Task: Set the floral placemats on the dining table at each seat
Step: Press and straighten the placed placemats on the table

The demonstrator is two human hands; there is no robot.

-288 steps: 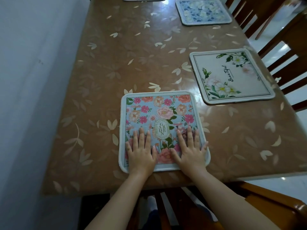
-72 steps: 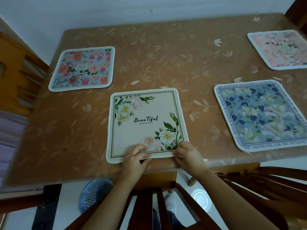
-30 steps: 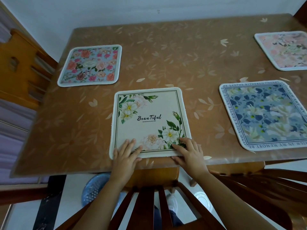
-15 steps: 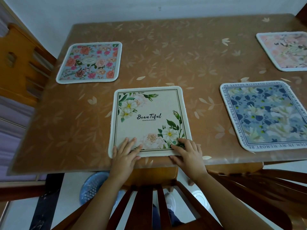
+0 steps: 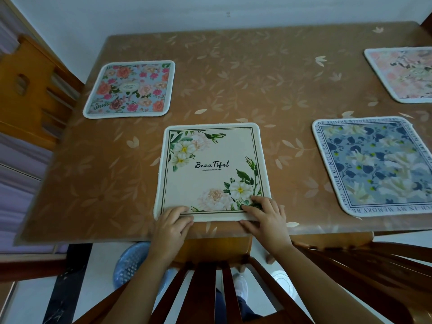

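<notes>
A cream placemat (image 5: 210, 169) with white flowers and the word "Beautiful" lies near the front edge of the brown dining table (image 5: 257, 78). My left hand (image 5: 171, 224) grips its near-left edge with curled fingers. My right hand (image 5: 266, 218) pinches the near-right corner, fingers on top and thumb along the edge. A light-blue placemat with pink flowers (image 5: 129, 88) lies at the far left. A blue-and-white floral placemat (image 5: 374, 167) lies to the right. A pink floral placemat (image 5: 404, 74) is cut off at the far right.
A wooden chair back (image 5: 205, 288) stands between me and the table. Another chair (image 5: 28, 90) is at the table's left end and one (image 5: 374, 265) at my right. A blue plastic basket (image 5: 131, 265) sits on the floor under the table. The far side meets a white wall.
Half a second ago both hands lay flat on the cream placemat's near part. They have slid back to its near edge, and the fingers now curl around that edge.
</notes>
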